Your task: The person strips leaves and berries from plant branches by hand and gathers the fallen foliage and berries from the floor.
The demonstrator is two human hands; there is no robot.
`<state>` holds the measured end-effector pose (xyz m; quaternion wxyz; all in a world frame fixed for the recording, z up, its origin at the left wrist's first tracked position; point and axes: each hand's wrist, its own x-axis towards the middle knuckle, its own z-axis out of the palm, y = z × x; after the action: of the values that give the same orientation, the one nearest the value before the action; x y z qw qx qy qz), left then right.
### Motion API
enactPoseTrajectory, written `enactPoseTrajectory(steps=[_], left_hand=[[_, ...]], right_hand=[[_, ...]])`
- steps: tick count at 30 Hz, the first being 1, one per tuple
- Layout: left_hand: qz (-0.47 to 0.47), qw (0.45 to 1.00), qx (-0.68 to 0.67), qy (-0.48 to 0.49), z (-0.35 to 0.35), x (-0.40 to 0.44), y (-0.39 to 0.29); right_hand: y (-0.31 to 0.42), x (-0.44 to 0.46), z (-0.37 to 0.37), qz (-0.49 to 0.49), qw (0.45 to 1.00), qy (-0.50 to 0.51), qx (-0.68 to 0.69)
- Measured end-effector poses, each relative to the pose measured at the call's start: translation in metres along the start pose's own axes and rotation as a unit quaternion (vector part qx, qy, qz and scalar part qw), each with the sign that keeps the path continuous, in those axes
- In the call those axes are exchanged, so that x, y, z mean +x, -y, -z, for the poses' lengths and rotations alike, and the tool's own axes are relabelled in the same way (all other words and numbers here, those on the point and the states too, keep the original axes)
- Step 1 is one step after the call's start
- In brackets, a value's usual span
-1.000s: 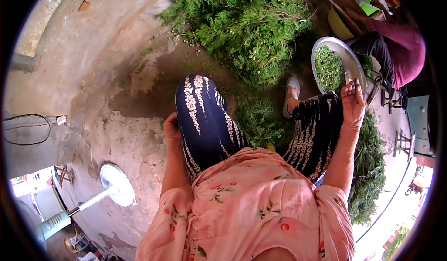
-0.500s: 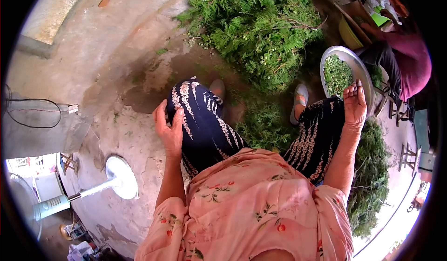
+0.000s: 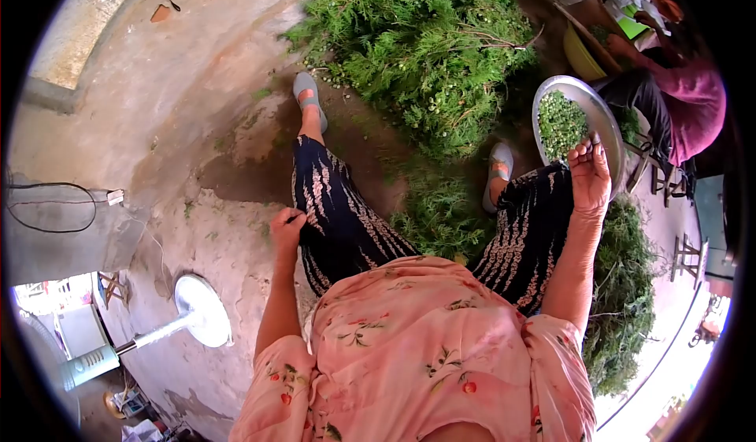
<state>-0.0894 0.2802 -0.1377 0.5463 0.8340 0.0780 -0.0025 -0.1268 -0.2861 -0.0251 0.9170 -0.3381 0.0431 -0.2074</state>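
My left hand (image 3: 287, 228) is closed beside my left knee, its fingers pinching the dark patterned trouser cloth (image 3: 324, 198). Over my right knee, my right hand (image 3: 591, 176) is raised with its fingertips drawn together; what they hold, if anything, is too small to name. Just beyond that hand lies a wide metal basin (image 3: 606, 131) with small green pieces (image 3: 561, 125) in it. A large heap of green leafy branches (image 3: 425, 48) is on the floor ahead, and more sprigs (image 3: 445, 213) lie between my legs.
Another person in a magenta top (image 3: 693, 107) sits at the right, near a yellow-green bowl (image 3: 581, 54). More branches (image 3: 622, 300) lie right of my right arm. A standing fan's round base (image 3: 201, 310) is at the left. A cable (image 3: 51, 206) hangs by the left wall.
My left leg has stretched forward, its foot now out on the floor. My left hand has gone from open fingers to a closed grip at the knee. My right hand stays near the basin.
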Motion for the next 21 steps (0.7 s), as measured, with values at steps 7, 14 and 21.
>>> enactPoseTrajectory(steps=[7,14,21], left_hand=[[-0.041,0.881,0.161,0.444,0.029,-0.075,-0.097],[-0.204,0.864,0.191,0.420,-0.002,-0.052,-0.186],[-0.276,0.804,0.223,0.477,-0.120,0.056,-0.224]], right_hand=[[-0.003,0.005,-0.007,-0.002,1.000,-0.016,-0.020],[-0.019,0.016,-0.029,-0.075,0.995,-0.046,-0.044],[-0.032,0.035,-0.093,-0.140,0.970,-0.062,-0.190]])
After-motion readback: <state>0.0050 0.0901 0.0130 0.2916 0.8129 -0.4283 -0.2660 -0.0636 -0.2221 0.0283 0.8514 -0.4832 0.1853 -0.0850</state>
